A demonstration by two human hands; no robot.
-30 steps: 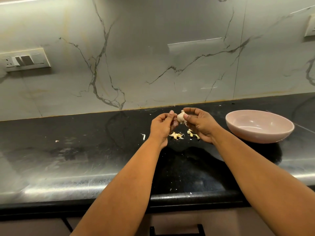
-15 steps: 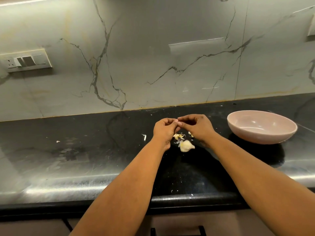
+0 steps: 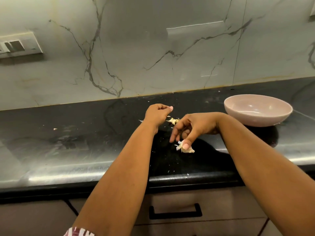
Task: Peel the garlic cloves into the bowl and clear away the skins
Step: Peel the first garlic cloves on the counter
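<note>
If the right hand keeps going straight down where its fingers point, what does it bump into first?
Most likely the garlic piece right under the right hand, which its thumb already seems to touch. Below that lies the black counter. Depth is hard to judge here.

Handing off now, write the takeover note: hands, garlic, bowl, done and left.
Right hand: pinching a garlic piece low over the black counter.
Left hand: curled, apparently holding nothing.
Garlic bits and skins lie between the hands.
Pink bowl: at right, no cloves seen inside.
Done: garlic partly broken apart.
Left: peel the cloves into the bowl, clear the skins.
</note>
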